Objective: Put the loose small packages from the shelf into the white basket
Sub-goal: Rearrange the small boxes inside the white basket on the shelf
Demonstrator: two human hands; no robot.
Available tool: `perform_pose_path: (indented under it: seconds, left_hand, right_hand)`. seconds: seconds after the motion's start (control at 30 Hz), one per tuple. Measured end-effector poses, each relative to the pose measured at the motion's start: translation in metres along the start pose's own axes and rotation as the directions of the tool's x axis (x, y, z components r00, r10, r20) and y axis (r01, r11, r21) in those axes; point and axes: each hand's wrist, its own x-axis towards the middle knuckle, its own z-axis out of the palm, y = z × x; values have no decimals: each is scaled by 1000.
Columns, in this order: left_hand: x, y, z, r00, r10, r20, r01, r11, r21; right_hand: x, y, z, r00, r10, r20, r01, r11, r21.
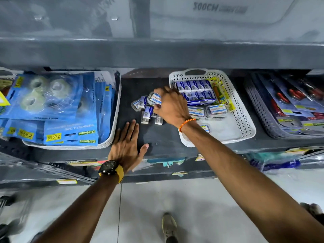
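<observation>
Loose small packages (146, 109): lying on the dark shelf (157, 137), just left of the white basket (245, 120). Right hand (171, 106) is closing on a clear packet (155, 99); left hand (127, 146) is resting flat, empty, nearer the shelf's front edge.

On the shelf (133, 92) a cluster of small packages (145, 109) lies between two baskets. The basket (245, 127) to the right holds rows of boxes at its back and tubs in front. The left basket (114, 120) is filled with tape packs (52, 102). Farther right sits a tray of tools (263, 109).
</observation>
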Motion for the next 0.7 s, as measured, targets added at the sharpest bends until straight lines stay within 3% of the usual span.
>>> perform_pose_path:
  seconds: [0.17, 0.37, 0.53, 0.7]
  left_hand:
    - [-1, 0, -1, 1000, 4, 6, -4, 1000, -7]
    - [-3, -1, 0, 1000, 17, -10, -17, 1000, -2]
    - [-2, -1, 2, 1000, 22, -1, -22, 1000, -2]
    - [-1, -5, 7, 1000, 23, 0, -23, 999, 35]
  right_hand:
    - [-27, 30, -32, 999, -23, 30, 22, 999, 47]
    - [-67, 110, -72, 980, 128, 154, -135, 990, 36]
    - [-91, 162, -81, 915, 262, 305, -260, 964, -49]
    - [-100, 177, -68, 855, 291, 429, -283, 956, -84]
